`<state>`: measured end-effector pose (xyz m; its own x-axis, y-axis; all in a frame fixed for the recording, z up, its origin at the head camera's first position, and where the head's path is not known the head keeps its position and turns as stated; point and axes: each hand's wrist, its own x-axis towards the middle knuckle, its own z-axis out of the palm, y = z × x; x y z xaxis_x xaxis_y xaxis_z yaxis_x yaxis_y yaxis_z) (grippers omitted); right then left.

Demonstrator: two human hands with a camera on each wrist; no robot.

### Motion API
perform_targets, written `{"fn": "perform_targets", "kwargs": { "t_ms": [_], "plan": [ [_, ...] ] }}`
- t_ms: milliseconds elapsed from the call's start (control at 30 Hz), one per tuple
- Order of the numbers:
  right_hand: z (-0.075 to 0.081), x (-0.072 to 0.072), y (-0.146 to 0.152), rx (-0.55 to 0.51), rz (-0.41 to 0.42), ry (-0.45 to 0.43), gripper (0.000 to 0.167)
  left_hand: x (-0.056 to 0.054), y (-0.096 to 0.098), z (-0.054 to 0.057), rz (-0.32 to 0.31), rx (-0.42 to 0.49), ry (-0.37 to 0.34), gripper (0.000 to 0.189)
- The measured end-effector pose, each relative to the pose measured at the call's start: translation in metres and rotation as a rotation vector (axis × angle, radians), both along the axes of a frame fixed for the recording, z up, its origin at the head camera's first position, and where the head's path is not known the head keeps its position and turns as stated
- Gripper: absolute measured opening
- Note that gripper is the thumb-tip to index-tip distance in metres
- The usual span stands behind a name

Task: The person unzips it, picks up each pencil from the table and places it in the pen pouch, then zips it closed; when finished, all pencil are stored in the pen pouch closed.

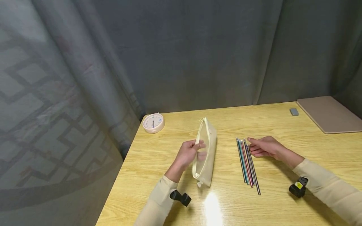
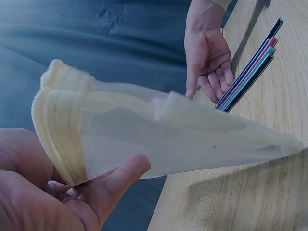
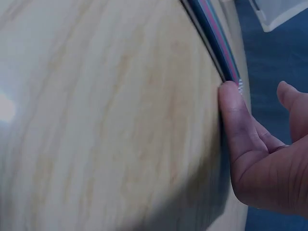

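My left hand (image 1: 187, 153) pinches one side of the mouth of a pale yellow mesh zip pouch (image 1: 212, 150). The pouch stands on its edge on the table, its mouth gaping toward the left. Part of that hand shows through the sheer mesh. To the right lies a loose bundle of several slim pencils (image 1: 246, 166) in dark, teal and red colours, side by side. My right hand (image 1: 266, 147) is beside their far ends, thumb spread away from extended fingers. In the right wrist view a fingertip (image 3: 231, 91) is right at the pencil ends (image 3: 219, 43).
A pink round clock (image 1: 153, 123) lies at the table's back left corner. Toward the back right are a small grey eraser-like block (image 1: 294, 112) and a flat brownish mat (image 1: 331, 114). Dark curtains (image 1: 192, 56) hang behind and at the left of the wooden table (image 1: 226, 207).
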<state>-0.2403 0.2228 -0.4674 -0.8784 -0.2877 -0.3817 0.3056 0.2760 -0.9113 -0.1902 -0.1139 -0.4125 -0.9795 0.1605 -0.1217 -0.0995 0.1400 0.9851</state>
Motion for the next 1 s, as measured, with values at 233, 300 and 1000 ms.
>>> {"fn": "perform_targets", "kwargs": {
  "t_ms": [233, 300, 1000],
  "plan": [
    [-0.004, 0.002, -0.003, 0.061, -0.017, 0.074, 0.050, 0.000, 0.001, 0.000, 0.002, -0.002, 0.001, 0.034],
    [-0.004, 0.004, -0.005, 0.107, -0.006, 0.114, 0.042, 0.000, 0.001, 0.000, 0.000, -0.003, 0.001, 0.033],
    [0.007, 0.008, -0.014, 0.492, 0.042, 0.367, 0.022, 0.000, 0.001, -0.001, -0.011, 0.004, -0.006, 0.034]
  ]
}}
